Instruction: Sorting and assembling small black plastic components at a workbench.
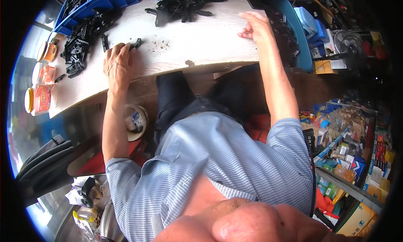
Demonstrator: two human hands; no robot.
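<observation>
My left hand point(117, 67) is on the left part of the pale wooden table point(201, 44), back upward and fingers curled down. A small black plastic part point(136, 43) sticks out by its fingertips, which appear closed on it; the grip is partly hidden. Just left of these fingers lies another black part point(105, 42). Over the table's right side, beside the teal tray point(305, 53), my right hand point(256, 27) has its fingers apart, with nothing visible in them. Heaps of similar black parts lie at the left point(79, 44) and far middle point(182, 7).
Blue bins point(105, 1) stand along the far edge. Several lidded plastic jars point(43, 74) line the table's left end. Small crumbs point(159, 45) lie mid-table. Below is a round bucket point(142, 116). To the right are a small fan point(349, 42) and shelves crowded with packages point(348, 153).
</observation>
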